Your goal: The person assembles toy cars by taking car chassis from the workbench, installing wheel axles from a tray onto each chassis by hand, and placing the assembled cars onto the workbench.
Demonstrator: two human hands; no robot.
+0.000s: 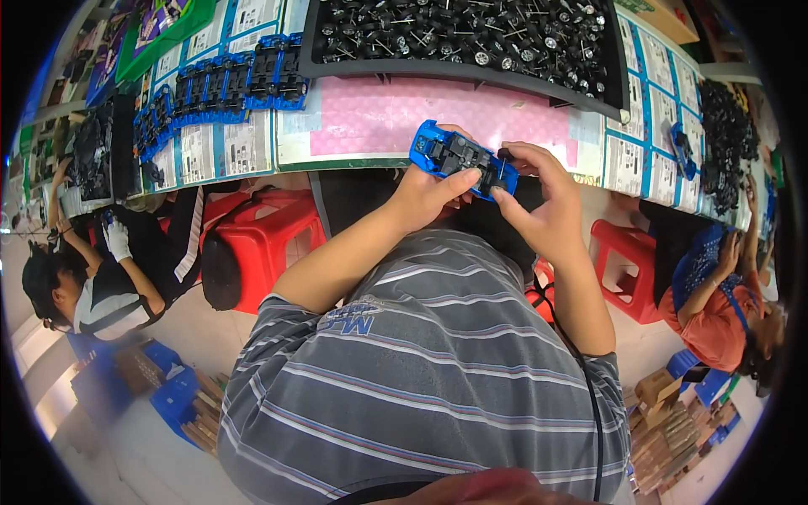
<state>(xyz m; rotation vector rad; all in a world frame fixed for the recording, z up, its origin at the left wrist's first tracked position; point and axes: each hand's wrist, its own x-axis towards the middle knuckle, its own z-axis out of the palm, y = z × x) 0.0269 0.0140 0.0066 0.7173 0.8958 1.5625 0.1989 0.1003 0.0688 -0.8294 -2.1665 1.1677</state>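
Observation:
My left hand (427, 195) grips a blue toy car (438, 150) turned underside up, its black chassis facing me. The thumb presses on the chassis and the other fingers wrap beneath. At the car's right end, my right hand (551, 202) pinches a wheel axle (503, 172) with black wheels between thumb and fingers. The axle lies at the chassis; whether it is seated there I cannot tell. Both hands are held at the near edge of the table, over the pink sheet's front side.
Beyond my hands, a black tray (471, 74) holds many wheel axles. Several upturned blue toy cars (220, 91) stand in rows at left. A single blue car (683, 151) and a pile of black parts (729, 143) are at right. Co-workers sit on both sides, near red stools (263, 244).

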